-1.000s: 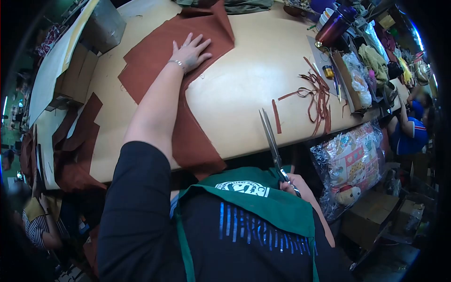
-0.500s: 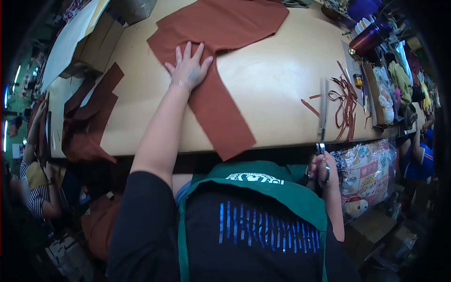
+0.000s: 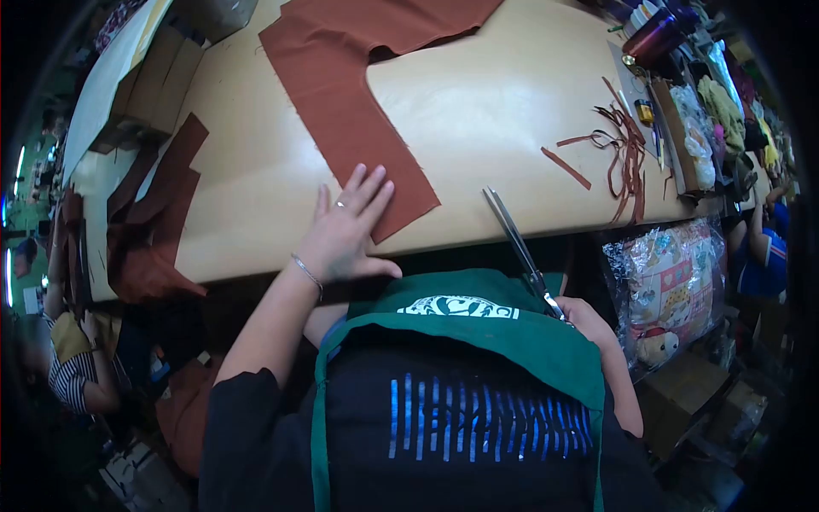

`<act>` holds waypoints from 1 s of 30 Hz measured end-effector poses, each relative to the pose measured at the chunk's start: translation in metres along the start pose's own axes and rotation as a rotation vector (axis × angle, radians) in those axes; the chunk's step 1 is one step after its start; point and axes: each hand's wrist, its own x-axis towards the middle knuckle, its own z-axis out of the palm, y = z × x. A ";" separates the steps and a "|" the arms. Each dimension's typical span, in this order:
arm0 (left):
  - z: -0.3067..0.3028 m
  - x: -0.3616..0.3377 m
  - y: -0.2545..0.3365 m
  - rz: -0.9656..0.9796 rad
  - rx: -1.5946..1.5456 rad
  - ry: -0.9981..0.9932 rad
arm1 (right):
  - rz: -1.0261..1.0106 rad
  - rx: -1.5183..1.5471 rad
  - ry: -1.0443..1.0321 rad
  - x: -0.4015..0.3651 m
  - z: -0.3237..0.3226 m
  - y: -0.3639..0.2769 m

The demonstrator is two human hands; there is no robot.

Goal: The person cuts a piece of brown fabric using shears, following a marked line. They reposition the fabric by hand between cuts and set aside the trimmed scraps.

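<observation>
A rust-brown piece of fabric [image 3: 354,111] lies flat on the pale table, with a long strip running toward my body. My left hand [image 3: 345,230] rests with spread fingers on the near end of that strip; its thumb points right, past the table edge. Low on the right, by my green apron, my right hand [image 3: 589,320] is wrapped round the handles of a pair of scissors [image 3: 516,239]. The blades look closed and point up and left over the table edge, apart from the fabric.
Thin fabric offcuts [image 3: 630,154] lie in a tangle at the right, near a long box of plastic-wrapped items [image 3: 682,136]. More brown fabric [image 3: 162,213] and a cardboard box [image 3: 158,94] are on the left. A plastic-wrapped cushion [image 3: 670,286] sits below the table's right side. Another person [image 3: 81,358] is at far left.
My left hand has slid down the fabric toward the near edge. The fabric has shifted slightly up and left in view. The scissors have swung from upright to tilting left.
</observation>
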 end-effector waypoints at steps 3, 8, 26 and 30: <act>0.008 -0.009 0.019 -0.052 0.014 0.028 | -0.009 -0.047 -0.050 0.007 0.000 -0.015; 0.016 -0.018 0.031 -0.050 0.044 0.107 | -0.016 -0.036 -0.067 0.004 0.006 -0.047; 0.047 -0.004 0.067 -0.106 0.096 0.325 | -0.031 0.110 -0.246 0.002 0.012 -0.041; 0.047 -0.004 0.066 -0.098 0.094 0.336 | 0.003 0.071 -0.212 0.017 0.014 -0.050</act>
